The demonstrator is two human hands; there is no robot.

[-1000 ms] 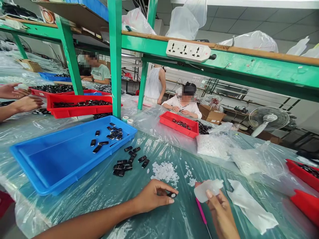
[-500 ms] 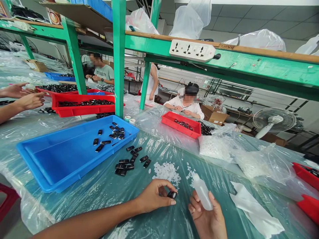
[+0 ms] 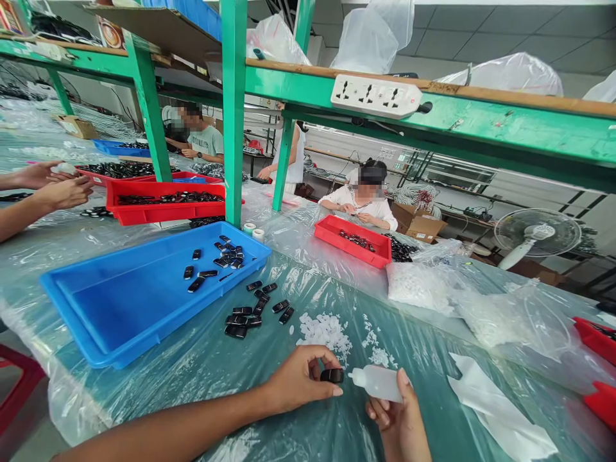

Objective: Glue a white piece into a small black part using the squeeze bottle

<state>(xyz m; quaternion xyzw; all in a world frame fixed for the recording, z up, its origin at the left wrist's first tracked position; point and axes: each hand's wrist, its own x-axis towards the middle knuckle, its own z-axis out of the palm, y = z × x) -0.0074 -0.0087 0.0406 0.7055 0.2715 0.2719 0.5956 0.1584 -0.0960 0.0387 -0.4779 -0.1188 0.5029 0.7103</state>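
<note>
Between the thumb and fingers of my left hand is a small black plastic casing, its end turned to the right. My right hand grips a translucent squeeze bottle, which lies nearly level with its nozzle pointing left. The nozzle tip is close to the end of the casing; I cannot tell whether they touch. Just beyond my hands lies a pile of small white plastic pieces, with a smaller scatter of white bits to its right. Several black casings rest on the plastic-covered table left of the pile.
A blue tray with several black casings stands at the left. A red tray is across the table, near a seated person. Bags of white pieces and a white cloth-like sheet lie right. A green shelf frame rises ahead.
My right hand has tipped the bottle from steeply slanted to nearly level, bringing its nozzle to the casing. My left hand has turned the casing's end toward the right.
</note>
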